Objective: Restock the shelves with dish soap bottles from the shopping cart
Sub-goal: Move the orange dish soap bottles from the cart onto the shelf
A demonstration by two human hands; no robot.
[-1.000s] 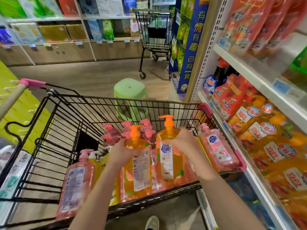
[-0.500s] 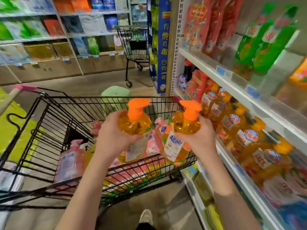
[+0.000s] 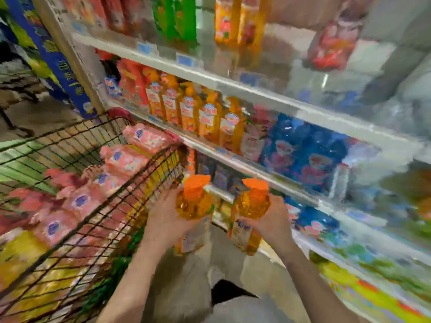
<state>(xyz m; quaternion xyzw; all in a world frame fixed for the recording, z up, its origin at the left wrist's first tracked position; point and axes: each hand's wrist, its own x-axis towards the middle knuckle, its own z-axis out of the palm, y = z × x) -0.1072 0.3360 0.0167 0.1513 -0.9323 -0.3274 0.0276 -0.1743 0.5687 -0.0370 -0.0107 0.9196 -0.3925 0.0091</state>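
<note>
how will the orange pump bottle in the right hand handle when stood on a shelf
The clear orange plastic pump bottle in the right hand looks full of liquid, so it is probably heavy for its size. It seems tall and narrow, so likely tippy. The smooth plastic may be slippery.

Price tags (image 3: pixel 184 59): too blurred to read.
Shopping cart (image 3: pixel 105 229): cut off at left edge.
Pink bottles (image 3: pixel 126 159): labels smeared.

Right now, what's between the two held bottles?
Open gap between left bottle and right bottle; head view shows only blurred shelf edge behind.
</note>
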